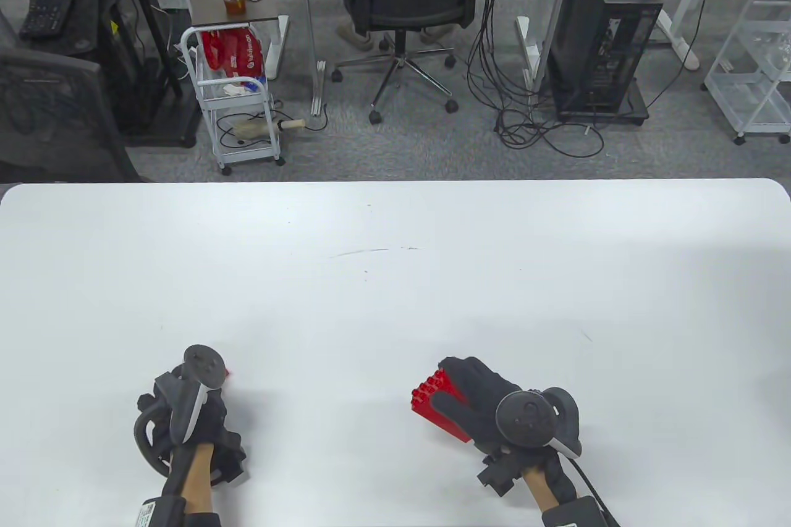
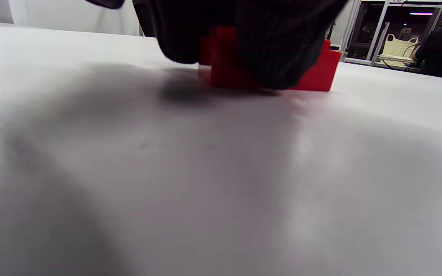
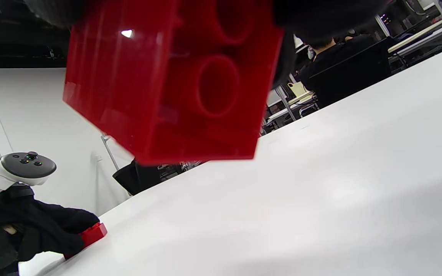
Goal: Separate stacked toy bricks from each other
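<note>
My right hand (image 1: 476, 394) grips a large red toy brick (image 1: 435, 400) and holds it above the white table, tilted; its hollow underside fills the right wrist view (image 3: 175, 84). My left hand (image 1: 198, 413) rests over a second, smaller red brick (image 2: 317, 73) that sits on the table; only a red sliver of it (image 1: 227, 373) shows in the table view. The right wrist view shows that brick (image 3: 92, 234) under my left hand's fingers (image 3: 48, 230). The two bricks are well apart from each other.
The white table (image 1: 395, 280) stretches wide beyond both hands, with a faint scuff line (image 1: 371, 252) near its middle. Past the far edge are an office chair (image 1: 401, 2), a small cart (image 1: 238, 101) and a computer tower (image 1: 602, 33).
</note>
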